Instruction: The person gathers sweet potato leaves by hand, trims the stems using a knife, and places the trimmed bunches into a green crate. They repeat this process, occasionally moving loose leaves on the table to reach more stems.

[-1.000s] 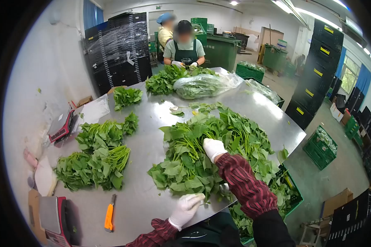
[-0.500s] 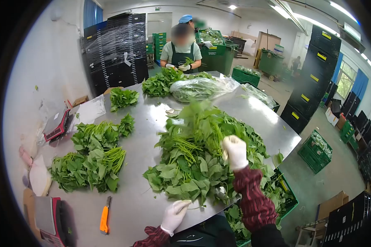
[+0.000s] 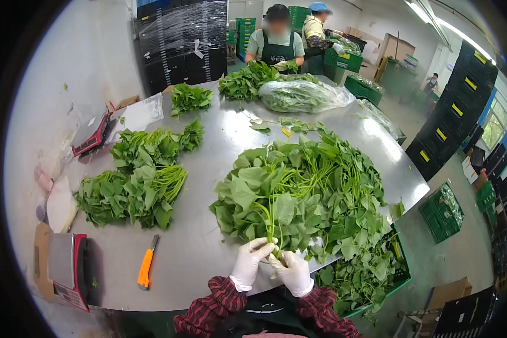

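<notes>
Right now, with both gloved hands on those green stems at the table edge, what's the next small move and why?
Probably lift the stems clear of the big pile: left hand and right hand both pinch them, but their leaves remain tangled in it.

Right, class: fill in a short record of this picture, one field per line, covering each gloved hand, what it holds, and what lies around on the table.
Left hand: left hand, white glove, closed around thin green stems
Right hand: right hand, white glove, pressed against the left, on the same stems
Held item: leafy stems, upright from the hands
Main heap: loose greens just beyond the hands
Sorted bundles: bundles on the left of the steel table
Tool: orange knife, lying apart from both hands
Far end: person in an apron handling greens
</notes>
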Demonstrator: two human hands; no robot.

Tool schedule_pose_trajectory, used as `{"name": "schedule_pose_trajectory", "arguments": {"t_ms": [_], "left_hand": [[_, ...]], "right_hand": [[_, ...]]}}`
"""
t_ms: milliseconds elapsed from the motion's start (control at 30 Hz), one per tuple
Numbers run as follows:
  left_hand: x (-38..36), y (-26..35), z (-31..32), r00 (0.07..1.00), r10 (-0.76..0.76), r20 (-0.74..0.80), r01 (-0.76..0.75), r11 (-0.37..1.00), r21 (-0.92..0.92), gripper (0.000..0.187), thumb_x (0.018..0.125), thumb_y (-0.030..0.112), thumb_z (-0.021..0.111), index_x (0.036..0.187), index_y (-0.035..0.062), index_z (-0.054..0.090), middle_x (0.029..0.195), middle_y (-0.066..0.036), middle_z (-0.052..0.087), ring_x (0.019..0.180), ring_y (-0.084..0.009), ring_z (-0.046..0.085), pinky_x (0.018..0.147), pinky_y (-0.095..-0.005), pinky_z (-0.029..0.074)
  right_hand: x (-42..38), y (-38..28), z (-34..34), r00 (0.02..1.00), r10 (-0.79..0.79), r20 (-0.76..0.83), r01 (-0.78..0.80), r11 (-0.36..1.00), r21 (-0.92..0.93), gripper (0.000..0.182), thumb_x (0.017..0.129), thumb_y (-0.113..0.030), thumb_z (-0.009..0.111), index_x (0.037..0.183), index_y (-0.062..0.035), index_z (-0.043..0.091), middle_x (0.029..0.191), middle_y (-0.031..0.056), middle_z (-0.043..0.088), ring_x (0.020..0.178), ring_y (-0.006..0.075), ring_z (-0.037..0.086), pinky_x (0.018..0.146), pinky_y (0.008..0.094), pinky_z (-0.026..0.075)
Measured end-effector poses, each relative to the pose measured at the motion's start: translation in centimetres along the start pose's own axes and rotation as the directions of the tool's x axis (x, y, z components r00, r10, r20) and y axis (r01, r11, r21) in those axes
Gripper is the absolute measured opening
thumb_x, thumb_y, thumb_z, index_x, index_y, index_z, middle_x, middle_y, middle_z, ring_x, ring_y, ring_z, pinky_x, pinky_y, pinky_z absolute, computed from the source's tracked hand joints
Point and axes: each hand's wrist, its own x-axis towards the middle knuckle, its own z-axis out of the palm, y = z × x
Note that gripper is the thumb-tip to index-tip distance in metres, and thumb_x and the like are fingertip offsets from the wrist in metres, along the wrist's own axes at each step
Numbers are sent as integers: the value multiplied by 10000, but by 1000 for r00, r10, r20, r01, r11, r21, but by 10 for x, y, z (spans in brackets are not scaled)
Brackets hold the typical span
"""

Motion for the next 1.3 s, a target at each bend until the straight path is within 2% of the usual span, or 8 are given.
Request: {"name": "schedule_pose_trajectory", "arguments": {"t_ms": [233, 367, 500, 833, 1033, 1067, 1133, 1300], "left_hand": [[-7, -15, 8, 979, 81, 184, 5, 905, -425, 101, 904, 101, 535, 970, 31, 565, 922, -84, 622, 882, -158, 586, 814, -286, 457], [-8, -7, -6, 990, 94, 101, -91, 995, -40, 95, 897, 110, 555, 942, 27, 544, 826, -67, 621, 782, -141, 586, 754, -276, 463], [-10, -16, -4, 995, 30, 92, -36, 997, 65, 103, 864, 50, 582, 954, 12, 548, 779, -60, 610, 724, -124, 569, 677, -251, 457], [-18, -23, -4, 970, 184, 159, -233, 890, 391, 126, 816, 15, 630, 927, 17, 571, 795, -21, 590, 683, -81, 538, 624, -217, 436], [-21, -17, -11, 974, -30, 225, 99, 948, -303, 139, 841, 7, 579, 970, 4, 527, 780, -82, 582, 689, -176, 554, 616, -281, 437], [-21, -14, -12, 970, 16, 243, 59, 953, -299, 148, 844, 26, 584, 977, 22, 519, 762, -97, 573, 692, -215, 557, 616, -309, 435], [-24, -5, -16, 962, 120, 246, -28, 937, -348, 147, 845, 41, 591, 973, 26, 520, 756, -92, 567, 689, -210, 551, 610, -305, 427], [-27, 27, -15, 909, 377, 178, -268, 855, -444, 179, 795, 83, 643, 912, 58, 509, 671, -39, 492, 636, -180, 473, 606, -299, 362]], "right_hand": [[-2, 18, -17, 859, -294, -419, 156, 930, -331, 214, 927, -193, 523, 801, -23, 555, 629, 27, 580, 487, 87, 542, 447, 206, 419], [11, 13, -123, 728, 333, -599, -8, 878, 478, 242, 915, -251, 540, 855, -21, 579, 646, 29, 577, 448, 114, 493, 444, 256, 414], [2, 51, -169, 651, 304, -695, -410, 912, 16, 312, 888, -296, 586, 877, 15, 564, 657, 52, 600, 469, 92, 527, 463, 237, 435], [31, -19, -21, 982, -184, 35, 182, 898, -401, 250, 868, -284, 581, 755, -67, 532, 638, 119, 555, 570, 306, 562, 503, 385, 438], [36, -4, -39, 801, -484, -352, 270, 818, -508, 169, 879, -165, 578, 762, -48, 542, 581, 63, 513, 467, 190, 518, 437, 312, 420], [38, -2, -55, 848, 256, -464, -122, 946, 300, 214, 896, -203, 572, 764, -39, 533, 579, 38, 539, 412, 106, 478, 393, 257, 396], [55, -13, -103, 809, 379, -450, -216, 902, 373, 373, 908, -258, 559, 606, -44, 515, 479, 16, 503, 321, 76, 423, 298, 215, 307], [113, 3, -120, 931, -55, -362, 41, 998, -49, 233, 866, -228, 604, 933, -5, 621, 761, 109, 612, 584, 167, 603, 482, 265, 478]]}}
